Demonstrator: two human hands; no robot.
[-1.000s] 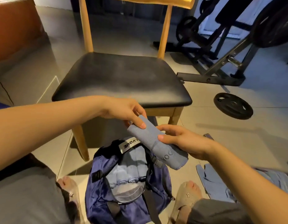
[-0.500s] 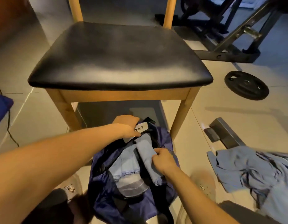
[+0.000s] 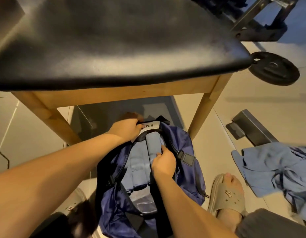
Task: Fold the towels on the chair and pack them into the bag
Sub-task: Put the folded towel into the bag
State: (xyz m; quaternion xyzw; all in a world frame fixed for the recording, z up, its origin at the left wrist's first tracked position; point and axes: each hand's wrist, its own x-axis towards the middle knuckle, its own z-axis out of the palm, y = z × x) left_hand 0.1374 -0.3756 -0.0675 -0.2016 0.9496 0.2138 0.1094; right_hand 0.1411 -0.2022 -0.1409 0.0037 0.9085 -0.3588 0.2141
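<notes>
a: what is gripped, and by which hand?

b: a rolled towel (image 3: 153, 145) is pinched by the right hand (image 3: 163, 163), just right of centre in the frame, with the fingers curled round its lower part. a little above, the labelled strap (image 3: 149, 127) at the top of the bag is clutched by the left hand (image 3: 126, 128), and the mouth is held open by it.

a: where is the towel placed?

b: it is lying inside the open blue bag (image 3: 186, 160), touching the right side of a row of other rolled towels (image 3: 136, 169). its upper end is tucked just under the strap.

a: how far along is the task judged to be?

b: well along. several rolls are already packed, and no towel is seen on the chair seat (image 3: 114, 48) across the upper half of the frame. a loose heap of blue cloth (image 3: 272, 167) is spread on the floor at the right edge. whether it is towels cannot be told. if it is, folding and packing are left. the bag is not yet closed.
</notes>
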